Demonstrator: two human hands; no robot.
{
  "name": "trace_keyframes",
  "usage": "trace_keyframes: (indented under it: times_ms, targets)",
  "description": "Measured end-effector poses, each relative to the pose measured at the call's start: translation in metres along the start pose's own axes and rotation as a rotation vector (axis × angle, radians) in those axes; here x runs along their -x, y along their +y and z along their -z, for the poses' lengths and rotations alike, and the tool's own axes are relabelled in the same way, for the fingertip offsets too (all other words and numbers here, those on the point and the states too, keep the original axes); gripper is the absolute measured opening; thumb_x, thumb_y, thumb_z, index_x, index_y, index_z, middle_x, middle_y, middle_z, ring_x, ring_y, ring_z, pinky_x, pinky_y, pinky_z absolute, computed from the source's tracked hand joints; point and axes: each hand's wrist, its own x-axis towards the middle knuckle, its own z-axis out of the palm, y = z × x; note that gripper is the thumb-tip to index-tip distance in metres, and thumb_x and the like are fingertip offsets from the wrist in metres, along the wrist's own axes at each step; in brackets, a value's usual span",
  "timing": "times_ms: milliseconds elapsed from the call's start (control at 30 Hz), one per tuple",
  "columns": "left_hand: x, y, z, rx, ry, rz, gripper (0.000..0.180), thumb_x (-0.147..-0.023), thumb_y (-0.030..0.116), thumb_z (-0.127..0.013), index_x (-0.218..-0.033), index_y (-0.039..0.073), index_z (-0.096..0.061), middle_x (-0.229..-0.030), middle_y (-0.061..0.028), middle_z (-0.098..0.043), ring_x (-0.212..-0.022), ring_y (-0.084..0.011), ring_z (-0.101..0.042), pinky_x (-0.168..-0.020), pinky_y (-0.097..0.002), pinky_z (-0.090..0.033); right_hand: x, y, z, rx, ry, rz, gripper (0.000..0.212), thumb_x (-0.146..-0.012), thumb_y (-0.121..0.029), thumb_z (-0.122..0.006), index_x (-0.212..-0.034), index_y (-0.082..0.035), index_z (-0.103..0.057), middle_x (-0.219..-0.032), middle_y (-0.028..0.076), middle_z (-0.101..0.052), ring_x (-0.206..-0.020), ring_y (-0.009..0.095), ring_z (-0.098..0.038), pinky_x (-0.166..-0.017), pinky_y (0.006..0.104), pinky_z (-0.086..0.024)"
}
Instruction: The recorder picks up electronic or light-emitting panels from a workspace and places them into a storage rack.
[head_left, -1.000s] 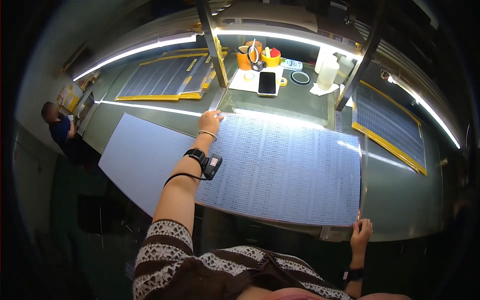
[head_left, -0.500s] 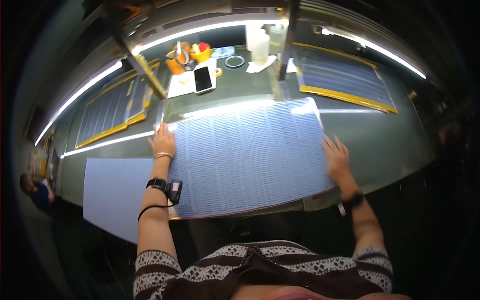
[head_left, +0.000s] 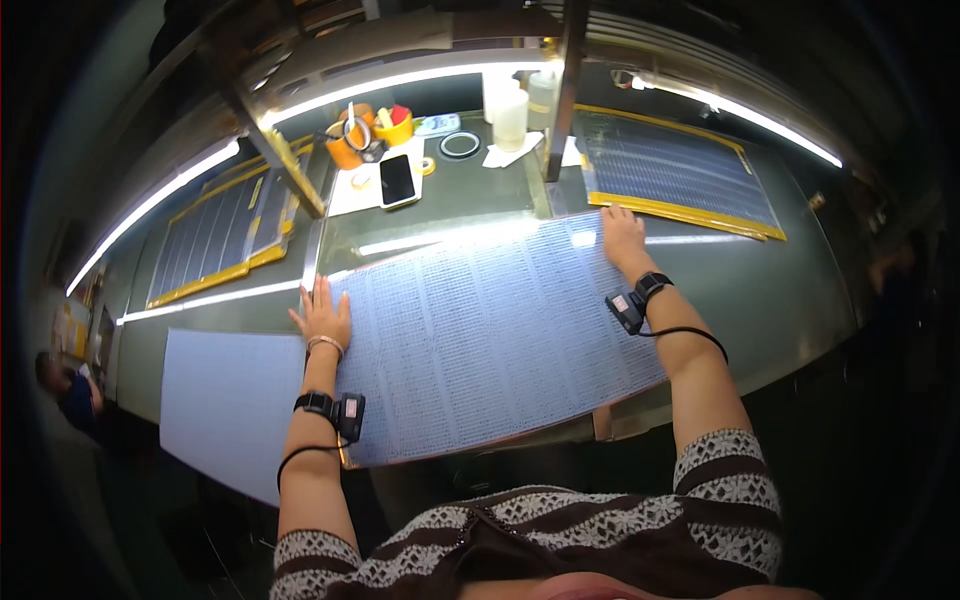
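Note:
A large pale-blue sheet (head_left: 480,330), printed with rows of fine dark marks in lengthwise bands, lies slightly tilted on the bench before me. My left hand (head_left: 325,318) rests at its far left corner with the fingers spread. At the far right corner my right hand (head_left: 624,236) has its fingers bent over the sheet's edge and pressed together; the fingertips are partly hidden. To the left, a plain pale-blue sheet (head_left: 230,390) lies partly behind my left forearm. Both wrists wear black bands with small dark devices.
Yellow-edged dark panels (head_left: 205,240) lie at the left, with another yellow-edged panel (head_left: 680,165) at the back right. Toward the back are a phone (head_left: 397,180), orange cups (head_left: 345,150), tape rolls and a white bottle (head_left: 510,120). A metal post (head_left: 565,110) rises there. Another person (head_left: 75,395) is far left.
My right hand has moved from the sheet's right side up to its far right corner. My left hand stays at the left edge. The sheet's right end appears shifted slightly left.

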Motion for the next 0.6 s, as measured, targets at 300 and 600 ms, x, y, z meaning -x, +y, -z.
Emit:
trace_keyframes:
  times_ms: [300,600]
  targets:
    - [0.02,-0.008,-0.01,0.047,-0.031,0.1,0.071,-0.087,0.053,-0.026,-0.138,0.005,-0.016,-0.144,-0.0081,-0.016,-0.134,-0.0222,-0.011,-0.104,-0.054,-0.003,0.192,0.031,0.049,-0.257,-0.051,0.117,0.05,-0.077,-0.001,-0.041,-0.128,-0.002,-0.039,-0.132,0.014,-0.038,-0.121,0.035,-0.035,-0.101,0.0435,-0.027]
    - [0.258,-0.056,0.034,0.234,0.289,0.137,0.051,-0.08,0.036,-0.056,-0.118,0.003,-0.044,-0.122,-0.0163,-0.041,-0.112,-0.0279,-0.04,-0.09,-0.0466,-0.032,0.324,0.031,0.108,-0.235,-0.012,0.047,0.042,-0.079,0.003,-0.04,-0.121,0.0,-0.046,-0.119,0.015,-0.048,-0.113,0.032,-0.042,-0.097,0.0385,-0.032]
